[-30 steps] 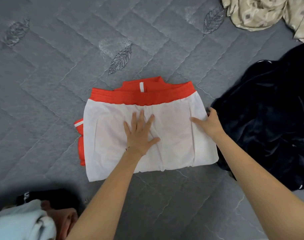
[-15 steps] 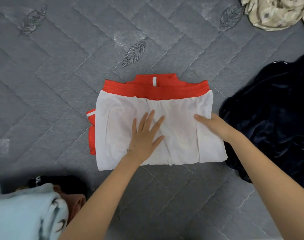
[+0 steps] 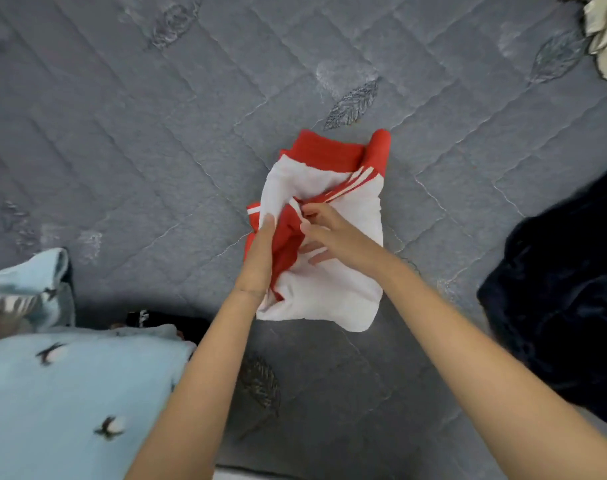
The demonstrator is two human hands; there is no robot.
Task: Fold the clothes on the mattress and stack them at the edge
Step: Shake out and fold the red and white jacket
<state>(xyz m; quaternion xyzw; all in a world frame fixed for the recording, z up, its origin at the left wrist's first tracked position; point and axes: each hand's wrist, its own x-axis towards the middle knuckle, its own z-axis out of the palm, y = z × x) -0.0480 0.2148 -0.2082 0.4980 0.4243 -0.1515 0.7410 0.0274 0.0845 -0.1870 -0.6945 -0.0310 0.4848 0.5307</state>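
Red-and-white garment [image 3: 347, 299], flat before, now doubled; right hand [image 3: 333, 233] pinching it; left hand [image 3: 260, 254], grip unclear.

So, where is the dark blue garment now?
In the head view the dark blue garment lies crumpled on the mattress at the right edge, to the right of the red and white garment and apart from it.

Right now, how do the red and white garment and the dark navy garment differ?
The red and white garment is partly folded; the dark navy garment lies in a loose heap. The left hand and right hand touch the red and white one; the navy one lies untouched. Both rest on the grey quilted mattress.
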